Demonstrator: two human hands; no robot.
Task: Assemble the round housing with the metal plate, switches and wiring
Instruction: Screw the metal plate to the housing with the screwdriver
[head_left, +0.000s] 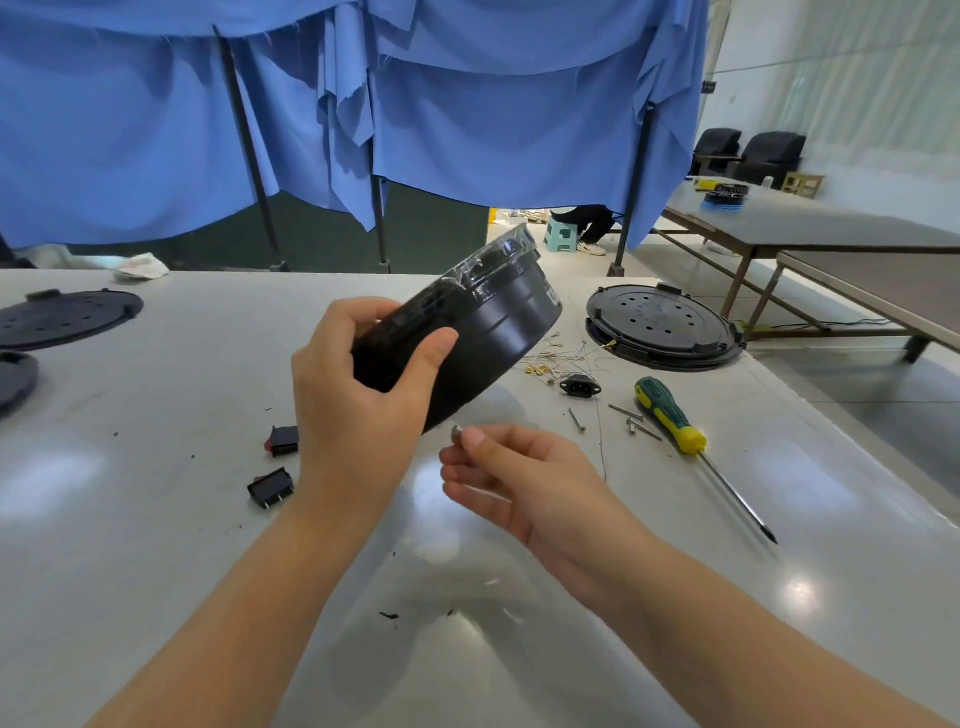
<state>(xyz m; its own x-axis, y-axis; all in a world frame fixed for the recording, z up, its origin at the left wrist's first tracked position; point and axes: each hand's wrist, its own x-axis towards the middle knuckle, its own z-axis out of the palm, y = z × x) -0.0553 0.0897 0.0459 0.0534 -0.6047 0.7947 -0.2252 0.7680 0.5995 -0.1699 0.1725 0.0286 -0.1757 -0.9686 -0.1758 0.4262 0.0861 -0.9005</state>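
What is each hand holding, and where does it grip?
The left hand grips the round black housing by its rim and side wall, tilted off the table. The right hand pinches a small screw between thumb and fingertip.

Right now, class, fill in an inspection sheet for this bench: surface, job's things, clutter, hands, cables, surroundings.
Surface: grey table, scuffed, dark specks.
Job's things: round housing held tilted; two switches lying left; power socket; round plate.
Clutter: screwdriver, loose screws.
Hands: left hand grips housing; right hand pinches a small metal part.
Cables: thin wires beside socket.
Surroundings: blue curtains, another bench.
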